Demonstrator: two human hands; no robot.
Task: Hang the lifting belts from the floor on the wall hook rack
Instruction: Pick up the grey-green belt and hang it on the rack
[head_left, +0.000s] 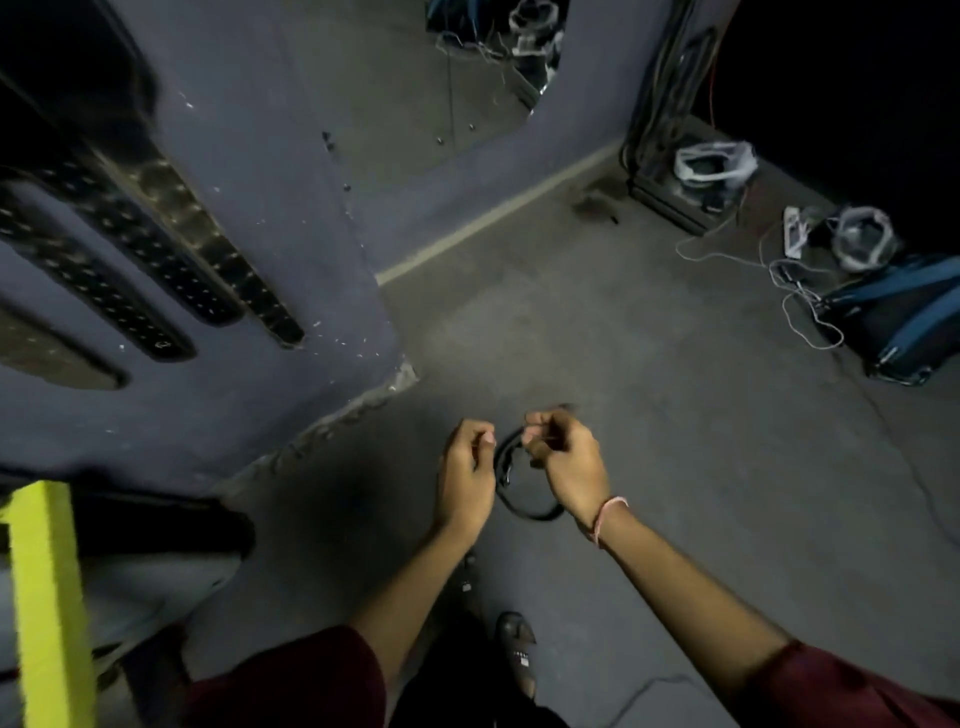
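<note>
Head view showed both hands held out in front of the body over the grey floor (649, 374), with a thin black belt (524, 512) looped between them. The right hand (569, 460) had its fingers curled round the upper end of the belt, and the rest of the loop sagged below that hand, passing under its wrist. The left hand (465, 470) sat just beside the other side of the loop with its fingers curled in. Blur made it impossible to tell whether it pinched the strap or only hovered next to it.

Up and well to the left of the left hand, several wider studded belts (166, 223) hung flat against the blue-grey wall (249, 135). The hooks that carried them lay outside the frame. Far to the right of the right hand lay a blue bag (904, 317) and loose cables (795, 291), which seemed no part of the job.

The step in hand looked like gathering and straightening this belt, clear of the floor, before taking it to the wall. The next move would call for a firm hold on the buckle end and a turn to the left. The belt would then go up toward the rack above the hung ones. With the hooks unseen, the head would need to rise first to find a free one.
</note>
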